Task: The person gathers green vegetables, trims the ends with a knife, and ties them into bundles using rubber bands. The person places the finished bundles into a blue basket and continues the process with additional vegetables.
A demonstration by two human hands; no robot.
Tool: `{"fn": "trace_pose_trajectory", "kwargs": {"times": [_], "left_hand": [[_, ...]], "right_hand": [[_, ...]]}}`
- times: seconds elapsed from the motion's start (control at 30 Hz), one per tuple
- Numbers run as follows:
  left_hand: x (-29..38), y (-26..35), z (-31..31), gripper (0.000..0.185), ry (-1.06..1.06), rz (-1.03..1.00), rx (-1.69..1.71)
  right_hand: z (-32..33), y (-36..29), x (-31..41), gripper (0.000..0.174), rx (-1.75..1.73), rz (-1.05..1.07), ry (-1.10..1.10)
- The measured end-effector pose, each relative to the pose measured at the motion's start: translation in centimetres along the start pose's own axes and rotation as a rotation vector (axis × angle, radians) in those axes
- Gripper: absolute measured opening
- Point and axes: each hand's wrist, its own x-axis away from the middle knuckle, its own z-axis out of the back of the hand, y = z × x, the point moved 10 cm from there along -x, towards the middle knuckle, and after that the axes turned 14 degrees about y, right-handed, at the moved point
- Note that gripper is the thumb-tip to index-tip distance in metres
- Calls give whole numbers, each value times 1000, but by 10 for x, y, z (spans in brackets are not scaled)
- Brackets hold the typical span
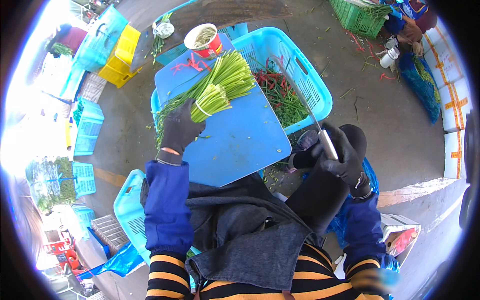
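Note:
My left hand (pixel 182 125), in a dark glove, grips a bunch of green stalks (pixel 212 101) bound near the cut ends by a pale rubber band. The bunch rests on a blue board (pixel 240 142), against a larger pile of green stalks (pixel 234 73). My right hand (pixel 343 155), also gloved, is closed on the metal handle of a long knife (pixel 300 95). Its thin blade reaches up over a light blue plastic basket (pixel 324 97), clear of the stalks. Red ties (pixel 193 63) and a paper tub of rubber bands (pixel 204 39) are at the board's far end.
The basket holds green trimmings and red ties (pixel 275 80). A green crate (pixel 356 18) stands near another person (pixel 408 22) at upper right. White boxes (pixel 452 112) line the right. Yellow crates (pixel 120 56) and blue crates (pixel 90 127) stand at left.

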Motion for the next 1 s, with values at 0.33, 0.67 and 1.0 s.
{"fn": "trace_pose_trajectory", "kwargs": {"times": [0.33,0.67,1.0], "left_hand": [[53,53,-114,56,-5,-163,-133],[56,45,-128,61,-61,-194,-107],[57,41,-129,67,-21,-246,-76]], "right_hand": [[2,-9,-10,64,-148,-102,268],[-80,5,11,73,-344,-58,110],[-113,55,-4,75,-279,-156,-62]]}}
